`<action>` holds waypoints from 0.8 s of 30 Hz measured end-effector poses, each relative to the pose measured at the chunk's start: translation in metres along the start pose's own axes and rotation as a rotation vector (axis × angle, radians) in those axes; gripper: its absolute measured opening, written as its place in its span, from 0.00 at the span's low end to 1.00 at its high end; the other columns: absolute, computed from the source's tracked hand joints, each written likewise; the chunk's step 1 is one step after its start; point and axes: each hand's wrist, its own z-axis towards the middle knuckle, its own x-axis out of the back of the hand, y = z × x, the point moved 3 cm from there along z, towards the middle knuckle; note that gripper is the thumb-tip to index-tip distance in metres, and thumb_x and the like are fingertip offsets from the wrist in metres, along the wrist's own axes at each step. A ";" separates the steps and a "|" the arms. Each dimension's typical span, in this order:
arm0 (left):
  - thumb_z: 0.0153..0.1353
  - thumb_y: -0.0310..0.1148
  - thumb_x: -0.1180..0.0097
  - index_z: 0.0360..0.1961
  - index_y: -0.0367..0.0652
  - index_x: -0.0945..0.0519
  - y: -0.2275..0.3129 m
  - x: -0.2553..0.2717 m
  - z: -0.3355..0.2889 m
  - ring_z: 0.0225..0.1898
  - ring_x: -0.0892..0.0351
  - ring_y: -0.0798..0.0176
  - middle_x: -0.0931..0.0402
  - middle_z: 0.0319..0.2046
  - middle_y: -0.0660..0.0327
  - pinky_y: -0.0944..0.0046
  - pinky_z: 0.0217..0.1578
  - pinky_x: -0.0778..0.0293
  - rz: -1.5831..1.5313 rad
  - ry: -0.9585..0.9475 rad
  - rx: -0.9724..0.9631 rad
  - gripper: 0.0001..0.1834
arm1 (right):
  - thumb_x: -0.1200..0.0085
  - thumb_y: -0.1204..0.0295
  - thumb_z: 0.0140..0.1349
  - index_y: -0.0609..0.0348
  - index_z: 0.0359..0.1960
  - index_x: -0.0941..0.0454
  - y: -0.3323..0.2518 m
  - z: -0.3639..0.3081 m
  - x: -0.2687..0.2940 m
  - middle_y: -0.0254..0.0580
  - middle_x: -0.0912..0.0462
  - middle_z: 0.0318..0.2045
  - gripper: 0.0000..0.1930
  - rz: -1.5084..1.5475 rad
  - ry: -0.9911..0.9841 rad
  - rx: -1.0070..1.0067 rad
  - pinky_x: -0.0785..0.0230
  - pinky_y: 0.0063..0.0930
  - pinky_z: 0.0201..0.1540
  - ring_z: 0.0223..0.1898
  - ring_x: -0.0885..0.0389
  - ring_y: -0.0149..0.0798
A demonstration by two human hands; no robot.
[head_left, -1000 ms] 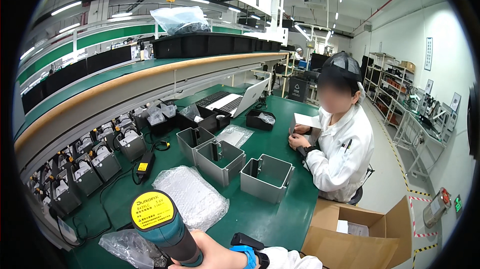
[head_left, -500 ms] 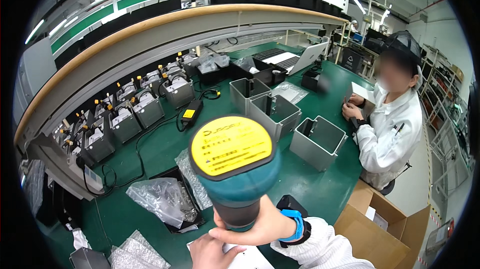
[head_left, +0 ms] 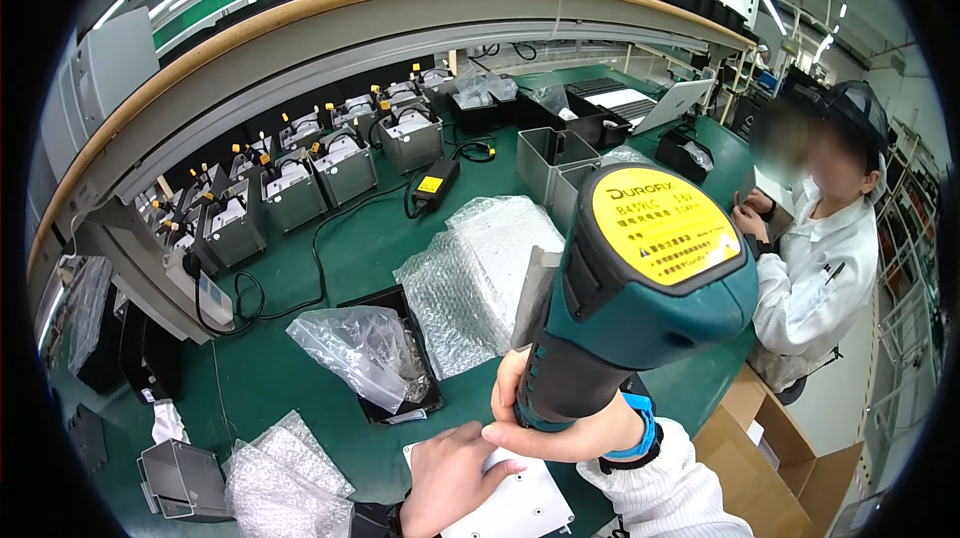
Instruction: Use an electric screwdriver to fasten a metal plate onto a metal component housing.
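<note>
My right hand is shut around the grip of a teal cordless power driver. The tool stands upright, and its battery base with a yellow label faces the camera and fills the middle right of the view. The tool's tip is hidden behind my hand. My left hand lies flat on a white plate with small holes at the lower edge, its fingers touching my right hand. A blue band sits on my right wrist.
Bubble wrap sheets and a black tray holding a clear bag lie on the green bench. Grey metal units with cables line the back. A seated person in a white coat works at right, near a cardboard box.
The view has tipped down and left toward the bench. The driver has come closer and looms larger. My left hand now rests on the white plate.
</note>
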 end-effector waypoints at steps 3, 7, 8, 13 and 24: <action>0.41 0.48 0.34 0.33 0.42 0.22 -0.006 -0.006 -0.001 0.27 0.22 0.53 0.24 0.25 0.57 0.56 0.25 0.30 0.024 -0.051 0.021 0.23 | 0.39 0.76 0.46 0.65 0.32 0.24 -0.002 0.001 0.001 0.38 0.21 0.26 0.11 0.017 -0.006 -0.017 0.32 0.23 0.34 0.27 0.25 0.30; 0.42 0.45 0.35 0.23 0.41 0.24 -0.004 -0.004 0.000 0.22 0.25 0.54 0.30 0.19 0.60 0.58 0.21 0.32 -0.010 0.048 -0.049 0.18 | 0.39 0.79 0.47 0.62 0.30 0.28 -0.003 0.001 -0.002 0.36 0.23 0.23 0.10 -0.059 -0.077 0.008 0.35 0.21 0.30 0.26 0.26 0.27; 0.42 0.45 0.35 0.23 0.41 0.24 -0.003 -0.004 0.001 0.22 0.25 0.54 0.30 0.19 0.60 0.58 0.21 0.32 -0.011 0.049 -0.051 0.18 | 0.39 0.75 0.47 0.64 0.31 0.24 -0.002 0.001 -0.001 0.38 0.21 0.25 0.10 -0.023 -0.036 -0.004 0.31 0.23 0.33 0.26 0.24 0.29; 0.42 0.47 0.33 0.35 0.43 0.22 -0.005 -0.006 -0.001 0.28 0.23 0.53 0.23 0.28 0.57 0.57 0.26 0.30 -0.006 -0.088 0.059 0.24 | 0.38 0.75 0.47 0.64 0.29 0.24 0.002 0.000 0.002 0.36 0.21 0.22 0.09 -0.088 -0.050 -0.050 0.32 0.21 0.29 0.24 0.25 0.27; 0.42 0.48 0.34 0.36 0.42 0.23 -0.006 -0.005 -0.003 0.27 0.22 0.54 0.23 0.23 0.58 0.57 0.26 0.30 0.014 -0.058 0.041 0.25 | 0.38 0.75 0.46 0.65 0.34 0.23 -0.002 0.001 -0.002 0.39 0.20 0.27 0.13 -0.095 -0.031 0.007 0.31 0.23 0.35 0.28 0.24 0.30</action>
